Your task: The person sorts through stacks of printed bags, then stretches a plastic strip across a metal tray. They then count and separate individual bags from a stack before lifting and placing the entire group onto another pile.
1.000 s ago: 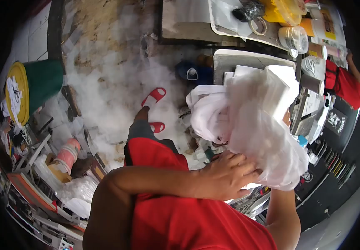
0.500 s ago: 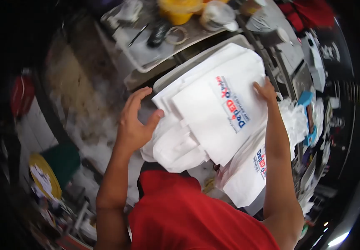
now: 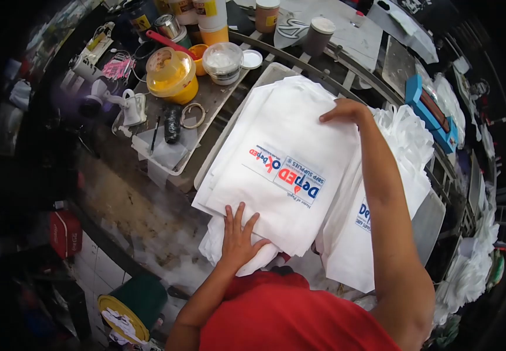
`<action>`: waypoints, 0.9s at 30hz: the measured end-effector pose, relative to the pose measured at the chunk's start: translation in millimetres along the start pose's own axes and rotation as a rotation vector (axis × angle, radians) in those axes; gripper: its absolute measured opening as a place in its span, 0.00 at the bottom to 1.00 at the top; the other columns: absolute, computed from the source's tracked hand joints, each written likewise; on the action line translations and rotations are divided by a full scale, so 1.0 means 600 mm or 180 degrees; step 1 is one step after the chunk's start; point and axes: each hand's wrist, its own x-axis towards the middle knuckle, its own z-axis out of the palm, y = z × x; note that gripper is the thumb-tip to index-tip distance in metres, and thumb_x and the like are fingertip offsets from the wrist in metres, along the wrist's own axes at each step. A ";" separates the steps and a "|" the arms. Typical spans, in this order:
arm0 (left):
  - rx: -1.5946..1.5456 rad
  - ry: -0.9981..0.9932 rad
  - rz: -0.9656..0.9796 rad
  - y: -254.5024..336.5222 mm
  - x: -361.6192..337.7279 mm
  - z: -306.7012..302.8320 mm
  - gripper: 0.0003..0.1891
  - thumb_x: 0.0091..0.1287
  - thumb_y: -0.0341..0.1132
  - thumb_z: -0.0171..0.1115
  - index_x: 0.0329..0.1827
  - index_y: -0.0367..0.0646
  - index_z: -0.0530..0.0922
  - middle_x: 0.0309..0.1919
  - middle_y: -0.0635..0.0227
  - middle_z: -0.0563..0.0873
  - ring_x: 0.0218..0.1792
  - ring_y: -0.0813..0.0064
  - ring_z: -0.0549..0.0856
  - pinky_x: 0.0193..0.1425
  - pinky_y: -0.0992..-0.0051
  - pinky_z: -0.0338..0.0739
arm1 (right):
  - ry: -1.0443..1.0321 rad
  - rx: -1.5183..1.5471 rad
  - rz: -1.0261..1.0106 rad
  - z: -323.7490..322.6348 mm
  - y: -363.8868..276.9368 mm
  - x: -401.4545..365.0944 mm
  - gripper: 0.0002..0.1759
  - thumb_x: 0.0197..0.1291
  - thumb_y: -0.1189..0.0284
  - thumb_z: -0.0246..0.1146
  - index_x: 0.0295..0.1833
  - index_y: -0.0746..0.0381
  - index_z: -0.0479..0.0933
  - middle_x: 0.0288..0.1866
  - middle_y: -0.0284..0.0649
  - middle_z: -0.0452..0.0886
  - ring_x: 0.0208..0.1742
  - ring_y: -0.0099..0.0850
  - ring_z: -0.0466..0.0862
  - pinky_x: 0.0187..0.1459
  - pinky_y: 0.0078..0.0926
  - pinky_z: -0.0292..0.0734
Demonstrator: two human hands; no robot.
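Note:
A stack of white fabric bags (image 3: 270,134), printed in blue and red with "DepED" and "SBFP SUPPLIES", lies in front of me. My left hand (image 3: 239,237) rests on the near left edge of the top bag with its fingers spread. At the far right corner of the stack, my right hand (image 3: 346,111) touches the top bag, thumb and a finger apart; its other fingers are mostly hidden. More printed white bags (image 3: 346,240) lie to the right, partly behind my right forearm. Bunched white material (image 3: 211,243) shows under the stack's near left side.
A grey tray (image 3: 174,171) at the far left holds a yellow tub (image 3: 172,76), a white-lidded tub (image 3: 224,63), a tape ring (image 3: 193,116) and a black wrapped object (image 3: 173,124). A blue device (image 3: 431,111) stands at right. A green bin (image 3: 142,301) is at lower left.
My left hand has come down from the air onto the near edge of the top bag. The bag now lies flatter and more squarely over the stack. My view has shifted.

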 end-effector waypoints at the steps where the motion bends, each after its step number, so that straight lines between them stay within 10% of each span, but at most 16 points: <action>1: 0.0022 0.0056 0.0041 -0.009 0.000 0.007 0.46 0.55 0.57 0.82 0.76 0.50 0.72 0.84 0.43 0.54 0.84 0.25 0.42 0.81 0.28 0.51 | 0.0006 0.0011 -0.0004 -0.003 -0.009 -0.007 0.64 0.37 0.43 0.84 0.70 0.81 0.73 0.71 0.62 0.79 0.69 0.48 0.82 0.71 0.36 0.75; 8: 0.0047 0.0367 0.0138 -0.008 -0.001 0.021 0.46 0.54 0.57 0.82 0.74 0.49 0.72 0.84 0.44 0.54 0.84 0.27 0.41 0.81 0.28 0.51 | -0.0114 -0.1283 -0.1244 -0.012 -0.175 -0.200 0.32 0.52 0.53 0.76 0.48 0.74 0.87 0.43 0.61 0.90 0.46 0.47 0.91 0.51 0.43 0.84; 11: 0.0345 0.0065 -0.0041 0.025 -0.013 -0.047 0.44 0.57 0.58 0.80 0.74 0.48 0.74 0.84 0.45 0.56 0.85 0.32 0.48 0.81 0.32 0.56 | 0.0088 -0.0894 -0.1990 -0.106 -0.271 -0.381 0.20 0.61 0.59 0.78 0.49 0.63 0.90 0.42 0.43 0.93 0.42 0.31 0.91 0.48 0.33 0.83; 15: -0.0437 0.2037 -0.0025 0.043 -0.063 -0.143 0.24 0.70 0.43 0.71 0.64 0.40 0.79 0.72 0.47 0.73 0.72 0.41 0.72 0.75 0.47 0.68 | 0.0998 -0.0782 -0.2579 -0.291 -0.303 -0.583 0.27 0.63 0.61 0.78 0.64 0.63 0.83 0.51 0.39 0.91 0.50 0.27 0.90 0.52 0.31 0.87; 16: -0.0542 0.2284 -0.0046 0.049 -0.076 -0.176 0.21 0.72 0.40 0.68 0.63 0.39 0.79 0.68 0.48 0.75 0.69 0.44 0.75 0.73 0.51 0.70 | 0.1904 -0.0410 -0.1313 -0.279 -0.356 -0.719 0.39 0.49 0.52 0.83 0.65 0.59 0.85 0.59 0.50 0.89 0.57 0.44 0.89 0.61 0.44 0.87; 18: -0.0651 0.2586 0.0013 0.045 -0.097 -0.220 0.18 0.73 0.36 0.65 0.61 0.38 0.79 0.64 0.50 0.77 0.65 0.46 0.77 0.70 0.55 0.73 | 0.1230 0.0748 -0.3014 -0.375 -0.292 -0.773 0.32 0.50 0.65 0.82 0.60 0.67 0.84 0.53 0.50 0.89 0.51 0.46 0.91 0.53 0.58 0.91; 20: -0.0456 0.2621 -0.0264 0.032 -0.119 -0.226 0.14 0.75 0.32 0.63 0.60 0.36 0.79 0.61 0.52 0.78 0.61 0.51 0.81 0.65 0.59 0.76 | 0.2223 0.1327 -0.2860 -0.419 -0.192 -0.842 0.26 0.47 0.71 0.84 0.53 0.68 0.87 0.47 0.49 0.91 0.43 0.41 0.92 0.49 0.44 0.93; 23: -0.0947 0.2450 -0.0389 0.047 -0.140 -0.194 0.13 0.76 0.32 0.62 0.60 0.36 0.78 0.60 0.54 0.79 0.58 0.55 0.82 0.61 0.59 0.78 | 0.2858 0.1415 -0.2561 -0.468 0.021 -0.855 0.39 0.64 0.52 0.76 0.69 0.71 0.77 0.55 0.46 0.87 0.48 0.33 0.90 0.48 0.32 0.87; 27: -0.1022 0.1689 -0.0382 0.068 -0.150 -0.127 0.15 0.76 0.33 0.64 0.61 0.38 0.78 0.61 0.55 0.79 0.58 0.56 0.83 0.59 0.59 0.79 | 0.4136 0.3560 -0.1457 -0.213 0.182 -0.838 0.39 0.66 0.57 0.74 0.71 0.74 0.73 0.60 0.47 0.85 0.57 0.37 0.87 0.56 0.35 0.85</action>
